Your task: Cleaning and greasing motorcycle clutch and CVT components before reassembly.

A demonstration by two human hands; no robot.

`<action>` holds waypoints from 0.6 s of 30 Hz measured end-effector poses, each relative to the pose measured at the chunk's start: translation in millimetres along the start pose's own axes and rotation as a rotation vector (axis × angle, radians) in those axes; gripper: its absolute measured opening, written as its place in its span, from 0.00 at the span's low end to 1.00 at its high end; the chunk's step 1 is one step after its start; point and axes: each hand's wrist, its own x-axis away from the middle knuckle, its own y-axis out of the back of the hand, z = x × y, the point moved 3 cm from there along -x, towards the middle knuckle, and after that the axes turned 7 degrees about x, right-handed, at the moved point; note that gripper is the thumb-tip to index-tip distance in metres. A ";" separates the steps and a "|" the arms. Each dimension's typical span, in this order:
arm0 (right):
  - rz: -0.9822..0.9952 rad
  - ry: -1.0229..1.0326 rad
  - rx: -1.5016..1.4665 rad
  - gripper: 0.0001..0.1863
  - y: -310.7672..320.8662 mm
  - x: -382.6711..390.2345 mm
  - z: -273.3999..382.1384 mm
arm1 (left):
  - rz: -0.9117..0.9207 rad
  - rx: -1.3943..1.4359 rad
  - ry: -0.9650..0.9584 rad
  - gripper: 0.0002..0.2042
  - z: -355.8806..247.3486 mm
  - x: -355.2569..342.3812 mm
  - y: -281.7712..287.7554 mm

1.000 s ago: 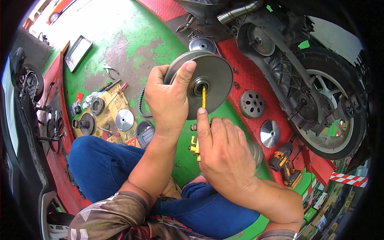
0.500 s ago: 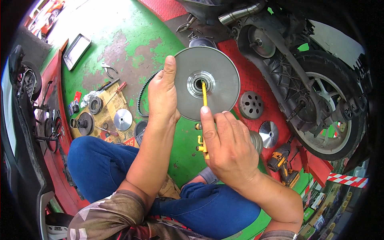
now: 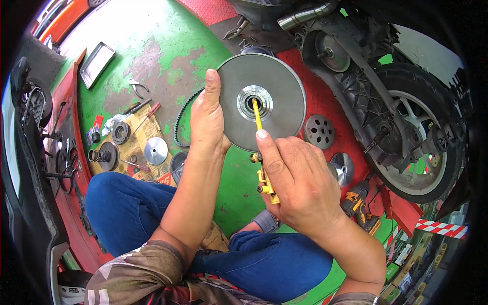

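Note:
A round grey metal pulley disc (image 3: 284,76) with a bright ringed hub stands tilted up in front of me. My left hand (image 3: 207,114) grips its left edge, thumb pointing up and the other fingers hidden behind it. In my right hand (image 3: 305,183) is a slim yellow tool (image 3: 258,119), its kind unclear, with several short knobbed arms low down beside my palm. My thumb lies along its shaft. The tip reaches the dark hole at the hub's centre.
A scooter's rear wheel (image 3: 417,132) and drive case fill the right side. Around me lie a toothed belt (image 3: 179,122), pliers (image 3: 138,87), a metal tray (image 3: 97,65), a holed clutch bell (image 3: 319,132) and an impact driver (image 3: 360,201). More pulley parts and screwdrivers rest on cardboard (image 3: 140,124) at left.
My right hand has shifted slightly right with the yellow tool, whose shaft now leans more to the left. The disc has risen a little, still in my left hand.

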 end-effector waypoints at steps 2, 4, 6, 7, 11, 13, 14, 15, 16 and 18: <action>0.011 0.005 -0.006 0.33 0.6 0.5 -0.2 | 0.003 -0.004 -0.017 0.33 1.5 -0.7 2.6; 0.034 -0.029 -0.099 0.47 -0.2 4.3 -2.9 | 0.006 -0.007 -0.033 0.34 2.2 -0.7 3.1; 0.040 -0.049 -0.140 0.46 3.3 4.3 -4.5 | 0.005 0.021 -0.026 0.34 4.1 -0.4 2.8; 0.040 -0.064 -0.185 0.45 5.9 2.7 -4.6 | 0.005 0.020 -0.028 0.34 3.6 -1.3 4.3; 0.029 -0.130 -0.272 0.42 17.2 -3.7 -2.6 | 0.049 0.067 -0.038 0.34 2.7 -3.7 5.4; 0.038 -0.239 -0.344 0.38 24.6 -5.1 -2.1 | 0.066 0.056 -0.051 0.34 1.2 -3.0 4.5; 0.037 -0.237 -0.347 0.38 30.8 -7.4 -0.7 | 0.040 0.043 -0.064 0.34 -0.3 -2.4 6.0; 0.081 -0.304 -0.412 0.37 35.8 -9.4 -1.1 | 0.013 0.030 -0.077 0.34 -2.1 -2.1 7.6; 0.128 -0.374 -0.472 0.36 38.0 -9.1 -2.0 | 0.014 0.032 -0.075 0.34 -1.7 -2.1 7.8; 0.160 -0.469 -0.563 0.35 36.3 -8.0 -6.2 | 0.027 0.057 -0.089 0.34 -1.8 -2.4 9.4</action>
